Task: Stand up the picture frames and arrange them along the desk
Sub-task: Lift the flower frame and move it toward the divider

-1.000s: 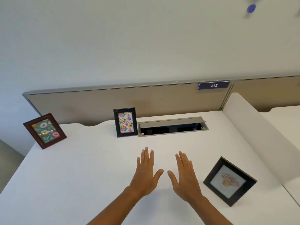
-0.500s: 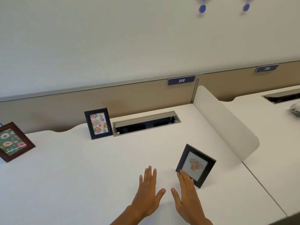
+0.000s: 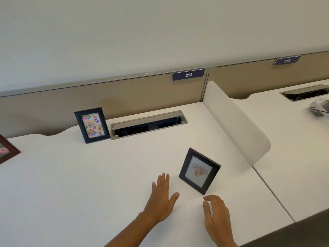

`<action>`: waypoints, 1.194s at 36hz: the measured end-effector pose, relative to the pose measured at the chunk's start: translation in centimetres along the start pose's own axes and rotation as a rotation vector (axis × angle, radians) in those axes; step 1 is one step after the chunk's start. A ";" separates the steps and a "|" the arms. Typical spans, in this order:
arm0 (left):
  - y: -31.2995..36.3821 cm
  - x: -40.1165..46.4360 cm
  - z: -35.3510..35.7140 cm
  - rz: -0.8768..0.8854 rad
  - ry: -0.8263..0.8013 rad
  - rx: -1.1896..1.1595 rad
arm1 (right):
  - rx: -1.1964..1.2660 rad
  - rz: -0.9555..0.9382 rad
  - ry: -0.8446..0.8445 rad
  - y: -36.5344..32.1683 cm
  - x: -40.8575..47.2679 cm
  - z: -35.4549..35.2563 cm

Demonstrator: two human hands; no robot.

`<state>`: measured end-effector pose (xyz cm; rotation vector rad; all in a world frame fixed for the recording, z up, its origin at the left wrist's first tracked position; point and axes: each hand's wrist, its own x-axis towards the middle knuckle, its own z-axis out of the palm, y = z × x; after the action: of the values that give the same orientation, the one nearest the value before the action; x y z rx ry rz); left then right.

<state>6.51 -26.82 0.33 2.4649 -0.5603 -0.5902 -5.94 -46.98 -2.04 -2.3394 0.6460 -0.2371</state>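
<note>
L hand (image 3: 161,198) flat, fingers spread, R hand (image 3: 218,213) loosely curled, no grip

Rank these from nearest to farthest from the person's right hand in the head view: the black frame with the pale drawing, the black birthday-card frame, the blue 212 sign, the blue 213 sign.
From the right hand:
1. Black frame with the pale drawing, just ahead of the fingers.
2. Black birthday-card frame, far left, at the desk's back.
3. Blue 212 sign, on the beige partition behind.
4. Blue 213 sign, far right, over the neighbouring desk.

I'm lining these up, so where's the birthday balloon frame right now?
The black-framed birthday balloon picture stands at the desk's back edge, left of centre, beside the left end of the grey cable tray.
</note>
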 end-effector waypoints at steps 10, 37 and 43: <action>2.7 3.2 -2.0 -0.181 0.111 -0.427 | 0.489 0.420 0.009 -0.6 4.5 -3.5; 9.0 8.5 -5.4 -0.086 -0.017 -0.699 | 0.963 0.464 -0.239 -4.8 9.6 -5.7; 8.9 9.1 -5.2 -0.083 0.026 -0.699 | 0.989 0.463 -0.258 -5.1 9.9 -6.0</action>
<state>14.26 -36.12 6.83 1.8323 -0.1875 -0.6511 2.55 -52.25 5.79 -1.2120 0.7024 -0.0174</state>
